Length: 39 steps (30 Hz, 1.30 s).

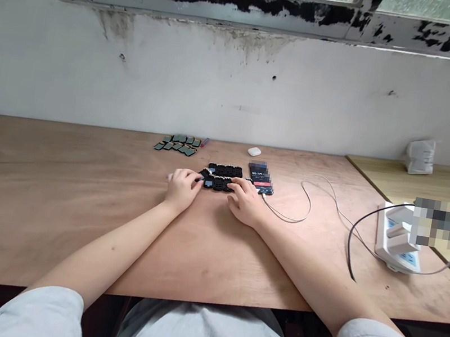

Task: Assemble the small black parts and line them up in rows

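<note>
In the head view, my left hand [181, 189] rests on the table with its fingers closed. A thin, pale purplish end juts from its left side, but I cannot make out the whole object. Beside its fingertips a small dark piece [205, 173] lies tilted against a front row of black plastic modules [217, 183]. My right hand [244, 201] lies at the right part of this row, fingers apart and fingertips touching the black modules. Directly behind stands a second row of black modules [225, 170]. Both rows have small details too fine to tell.
Several green-grey square pieces [177, 144] lie at the back, beside a small pen-like object [204, 142]. A phone [261, 177] with a white cable [308, 204], a white case [254, 151] and a power strip [399, 241] are to the right. A wall [237, 91] bounds the table.
</note>
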Each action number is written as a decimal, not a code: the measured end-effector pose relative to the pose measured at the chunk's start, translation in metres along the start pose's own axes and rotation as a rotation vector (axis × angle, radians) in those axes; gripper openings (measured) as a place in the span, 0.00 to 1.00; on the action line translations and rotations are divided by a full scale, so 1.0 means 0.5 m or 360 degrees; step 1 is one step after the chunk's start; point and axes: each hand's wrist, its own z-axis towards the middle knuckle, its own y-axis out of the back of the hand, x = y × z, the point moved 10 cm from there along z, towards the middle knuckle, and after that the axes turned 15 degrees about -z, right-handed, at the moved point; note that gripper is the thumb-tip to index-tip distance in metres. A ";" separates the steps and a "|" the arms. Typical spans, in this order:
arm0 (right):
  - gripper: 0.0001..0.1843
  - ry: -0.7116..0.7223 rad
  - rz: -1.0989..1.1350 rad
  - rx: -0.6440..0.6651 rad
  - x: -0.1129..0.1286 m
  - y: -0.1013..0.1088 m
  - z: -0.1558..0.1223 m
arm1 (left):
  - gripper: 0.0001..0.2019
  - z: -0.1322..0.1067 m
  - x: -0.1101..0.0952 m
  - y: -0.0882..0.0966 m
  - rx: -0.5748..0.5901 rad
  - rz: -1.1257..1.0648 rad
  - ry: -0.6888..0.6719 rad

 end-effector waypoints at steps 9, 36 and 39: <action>0.11 -0.0192 -0.0501 -0.0146 -0.057 0.000 0.018 | 0.13 0.086 0.079 -0.035 0.0019 0.0245 0.0346; 0.19 -0.0365 -0.0911 0.0223 -0.046 -0.013 0.019 | 0.23 0.090 0.036 -0.112 0.0509 0.0102 -0.0021; 0.20 -0.0391 -0.0877 0.0254 -0.054 -0.019 0.014 | 0.23 0.087 0.034 -0.114 0.0518 0.0056 -0.0060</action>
